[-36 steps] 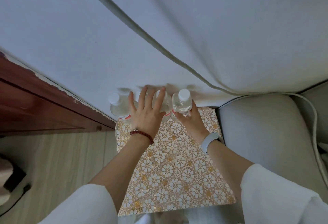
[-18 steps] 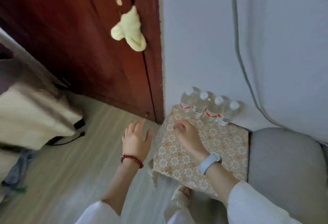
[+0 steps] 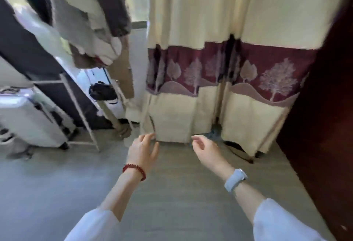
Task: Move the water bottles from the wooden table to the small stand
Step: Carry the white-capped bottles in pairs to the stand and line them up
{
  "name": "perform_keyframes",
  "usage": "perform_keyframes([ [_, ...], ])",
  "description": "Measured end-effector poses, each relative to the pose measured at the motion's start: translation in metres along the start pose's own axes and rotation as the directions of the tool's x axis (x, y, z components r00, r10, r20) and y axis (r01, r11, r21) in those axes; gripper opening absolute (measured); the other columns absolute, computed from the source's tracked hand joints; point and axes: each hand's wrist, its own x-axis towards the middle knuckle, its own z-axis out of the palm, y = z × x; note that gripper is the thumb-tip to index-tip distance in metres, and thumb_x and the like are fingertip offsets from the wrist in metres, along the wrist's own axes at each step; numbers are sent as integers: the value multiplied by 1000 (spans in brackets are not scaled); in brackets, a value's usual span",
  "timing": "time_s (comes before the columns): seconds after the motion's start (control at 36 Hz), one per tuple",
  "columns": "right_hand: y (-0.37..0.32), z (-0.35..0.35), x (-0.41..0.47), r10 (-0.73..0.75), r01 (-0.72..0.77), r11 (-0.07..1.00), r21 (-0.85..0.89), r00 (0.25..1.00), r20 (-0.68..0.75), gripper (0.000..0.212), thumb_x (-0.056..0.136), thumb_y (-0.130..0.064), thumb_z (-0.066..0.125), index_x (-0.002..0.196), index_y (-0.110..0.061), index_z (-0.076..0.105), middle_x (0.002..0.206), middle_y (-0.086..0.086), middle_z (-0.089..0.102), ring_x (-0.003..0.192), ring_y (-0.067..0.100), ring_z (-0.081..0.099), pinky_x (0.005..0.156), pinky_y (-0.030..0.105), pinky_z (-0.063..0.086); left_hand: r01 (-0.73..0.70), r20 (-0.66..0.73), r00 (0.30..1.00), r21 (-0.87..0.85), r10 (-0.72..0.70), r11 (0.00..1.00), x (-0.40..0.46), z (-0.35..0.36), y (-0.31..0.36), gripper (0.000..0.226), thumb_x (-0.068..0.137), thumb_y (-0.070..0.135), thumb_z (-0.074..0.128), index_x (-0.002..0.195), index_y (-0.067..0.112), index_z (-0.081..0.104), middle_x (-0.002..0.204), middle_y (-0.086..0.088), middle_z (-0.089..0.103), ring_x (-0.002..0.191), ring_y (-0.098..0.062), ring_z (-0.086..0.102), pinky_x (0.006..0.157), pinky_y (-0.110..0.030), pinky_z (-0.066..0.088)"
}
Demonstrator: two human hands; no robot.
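Head view, blurred throughout: left hand (image 3: 142, 150) is hanging in the air over the floor (image 3: 172, 193), fingers loosely spread and slightly bent, holding nothing; a red bead bracelet (image 3: 134, 171) is sitting on its wrist. Right hand (image 3: 206, 148) is reaching forward at about the same height, fingers relaxed and curling a little, also holding nothing; a pale watch (image 3: 235, 180) is circling its wrist. Both forearms are coming out of white sleeves (image 3: 282, 221) at the lower edge. Bottles, wooden table and stand: none are showing in this view, so their whereabouts cannot be told. A cream curtain (image 3: 219, 21) with a maroon tree-patterned band is hanging ahead, its hem reaching close to the floor just beyond the fingertips. A dark wooden panel (image 3: 328, 116) is filling the right edge. Clothes (image 3: 91, 21) are hanging at upper left above a white rack (image 3: 82, 114), with a white box-like item (image 3: 32, 120) standing beside it at far left
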Motion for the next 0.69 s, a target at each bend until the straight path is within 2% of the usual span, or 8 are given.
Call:
perform_keyframes([
  [0.14,-110,141,35,-164,182,983,-34,941,297,27,93,-15,47,116,-8,57,116,12,64,109,24,58,90,27,42,282,-197,942,33,-270,959,-25,-104,-137,35,88,21,56,121,8,55,121,-14,58,115,-31,50,96,-40,41],
  [0.22,-161,224,49,-262,298,955,-16,865,428,25,91,-12,49,113,-6,59,108,12,65,101,25,60,86,27,42,435,-270,870,23,-414,900,-47,-153,-207,36,89,22,54,122,8,54,124,-13,56,115,-30,51,96,-39,41],
  [0.31,-205,304,63,-327,390,921,4,767,553,25,92,-14,48,113,-9,59,101,6,62,95,20,58,80,23,40,552,-330,787,-2,-521,834,-63,-192,-272,36,89,24,53,123,10,53,125,-11,56,116,-28,51,97,-39,42],
  [0.44,-280,431,96,-383,483,875,44,632,673,28,93,-18,45,116,-11,58,114,10,63,98,19,58,76,24,43,666,-422,668,-26,-613,745,-60,-257,-372,34,89,23,53,121,10,55,123,-9,58,116,-25,51,97,-36,39],
  [0.56,-351,525,126,-399,540,839,66,528,750,28,93,-21,44,116,-14,58,115,8,64,105,22,58,87,29,45,742,-486,553,-83,-676,666,-35,-318,-446,32,89,21,53,118,8,57,121,-11,59,115,-25,52,98,-35,39],
  [0.69,-443,630,143,-447,605,786,129,410,795,27,92,-19,45,114,-12,59,113,11,65,102,24,59,81,24,40,780,-551,445,-149,-706,608,-18,-389,-522,30,89,20,53,116,9,58,117,-10,60,110,-24,55,93,-30,40],
])
